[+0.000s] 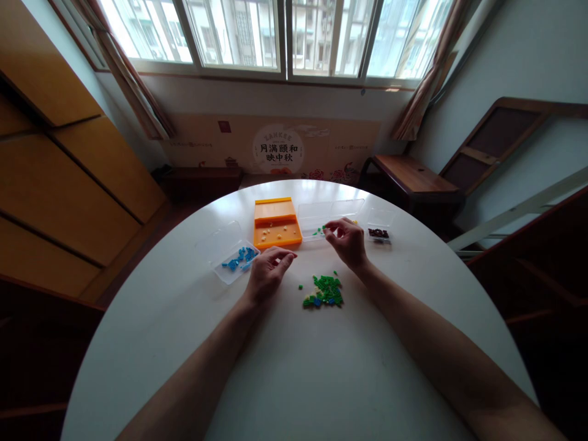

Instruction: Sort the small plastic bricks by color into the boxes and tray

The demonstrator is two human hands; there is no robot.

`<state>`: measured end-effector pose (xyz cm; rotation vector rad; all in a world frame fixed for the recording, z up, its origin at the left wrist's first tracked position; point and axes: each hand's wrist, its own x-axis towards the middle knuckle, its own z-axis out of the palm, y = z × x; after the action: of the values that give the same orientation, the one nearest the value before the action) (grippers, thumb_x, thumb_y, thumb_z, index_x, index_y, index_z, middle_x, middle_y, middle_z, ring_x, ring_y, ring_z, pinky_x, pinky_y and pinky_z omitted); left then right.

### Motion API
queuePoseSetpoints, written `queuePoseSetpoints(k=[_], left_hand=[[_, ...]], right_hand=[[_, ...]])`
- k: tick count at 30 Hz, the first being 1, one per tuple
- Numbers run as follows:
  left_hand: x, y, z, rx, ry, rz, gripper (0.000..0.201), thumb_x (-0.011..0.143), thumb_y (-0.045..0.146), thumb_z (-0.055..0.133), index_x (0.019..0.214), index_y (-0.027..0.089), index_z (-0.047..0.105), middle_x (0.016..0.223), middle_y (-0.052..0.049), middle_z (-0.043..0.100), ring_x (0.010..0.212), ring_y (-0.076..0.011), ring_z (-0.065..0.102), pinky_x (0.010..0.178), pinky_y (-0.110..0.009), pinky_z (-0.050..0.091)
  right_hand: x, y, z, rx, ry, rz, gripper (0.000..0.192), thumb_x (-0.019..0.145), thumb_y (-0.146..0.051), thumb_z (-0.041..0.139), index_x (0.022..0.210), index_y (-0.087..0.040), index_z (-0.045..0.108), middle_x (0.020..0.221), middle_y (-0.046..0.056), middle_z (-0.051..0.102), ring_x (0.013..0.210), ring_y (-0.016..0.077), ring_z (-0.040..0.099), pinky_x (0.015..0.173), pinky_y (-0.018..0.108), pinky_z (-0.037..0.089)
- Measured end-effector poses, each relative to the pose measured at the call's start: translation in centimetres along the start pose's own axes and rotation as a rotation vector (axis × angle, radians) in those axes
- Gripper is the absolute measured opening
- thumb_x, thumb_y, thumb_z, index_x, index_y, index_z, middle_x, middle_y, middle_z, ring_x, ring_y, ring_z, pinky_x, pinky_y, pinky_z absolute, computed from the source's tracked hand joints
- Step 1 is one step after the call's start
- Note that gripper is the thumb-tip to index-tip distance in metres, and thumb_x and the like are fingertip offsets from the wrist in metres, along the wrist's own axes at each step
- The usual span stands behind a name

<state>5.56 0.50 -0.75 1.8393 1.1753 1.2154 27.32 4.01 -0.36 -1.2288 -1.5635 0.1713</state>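
My right hand (pixel 346 244) is pinched over the front of a long clear box (pixel 310 212), with a small green brick (pixel 324 227) at its fingertips. A few loose green bricks (pixel 316 233) lie in that box beside the fingers. My left hand (pixel 269 271) hovers in front of an orange tray (pixel 277 244), thumb and forefinger pressed together; what they hold, if anything, is too small to make out. Between my forearms lies a pile of green bricks (pixel 328 289) mixed with some blue and cream ones. A single green brick (pixel 300 286) sits just left of it.
To the left stands an open clear box (pixel 227 274) of blue bricks (pixel 241 258). Several cream pieces are scattered in the orange tray. Another clear box with dark brown bricks (pixel 378 234) is at the right. Everything rests on a round white table (pixel 285 380); a wooden chair (pixel 413 174) stands beyond.
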Motion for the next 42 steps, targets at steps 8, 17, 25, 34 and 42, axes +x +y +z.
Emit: queuePoseSetpoints(k=[8,17,25,34,42], left_hand=[[-0.1,0.4,0.1,0.041,-0.026,0.026,0.024,0.083,0.038,0.059,0.082,0.017,0.071,0.084,-0.007,0.070,0.077,-0.0173,0.063,0.066,-0.028,0.049],[-0.3,1.8,-1.4,0.264,-0.343,0.255,0.008,0.072,0.023,0.066,0.079,0.023,0.070,0.088,-0.002,0.067,0.085,-0.0184,0.058,0.078,-0.033,0.047],[-0.9,2.8,-1.4,0.429,-0.410,0.296,0.012,0.078,0.019,0.062,0.071,0.025,0.071,0.083,-0.001,0.065,0.081,-0.0169,0.054,0.079,-0.032,0.045],[-0.6,0.8,-1.1,0.478,-0.110,0.448,0.012,0.088,0.025,0.059,0.080,0.021,0.068,0.086,-0.004,0.064,0.085,-0.0179,0.054,0.079,-0.033,0.044],[-1.0,1.4,-0.9,0.678,0.055,0.605,0.013,0.090,0.026,0.057,0.085,0.022,0.067,0.085,-0.004,0.064,0.087,-0.0190,0.053,0.079,-0.033,0.041]], right_hand=[[1.0,2.5,-0.1,-0.139,0.020,0.099,0.020,0.080,-0.028,0.060,0.089,-0.017,0.073,0.076,0.003,0.066,0.058,0.0143,0.050,0.067,0.029,0.044],[0.0,2.1,-1.2,-0.097,0.011,0.059,0.017,0.081,-0.025,0.058,0.086,-0.016,0.072,0.074,0.003,0.063,0.059,0.0140,0.050,0.065,0.028,0.044],[-1.0,0.5,-0.9,-0.030,-0.079,0.010,0.015,0.081,-0.023,0.058,0.083,-0.017,0.072,0.072,0.002,0.061,0.057,0.0124,0.047,0.061,0.026,0.043],[-2.2,-2.3,0.1,0.274,-0.464,0.031,0.014,0.078,-0.026,0.062,0.076,-0.017,0.072,0.066,0.001,0.061,0.055,0.0098,0.045,0.053,0.023,0.039],[-2.7,-3.2,0.2,0.395,-0.610,0.089,0.018,0.077,-0.031,0.064,0.079,-0.016,0.074,0.064,0.000,0.060,0.055,0.0096,0.045,0.051,0.021,0.037]])
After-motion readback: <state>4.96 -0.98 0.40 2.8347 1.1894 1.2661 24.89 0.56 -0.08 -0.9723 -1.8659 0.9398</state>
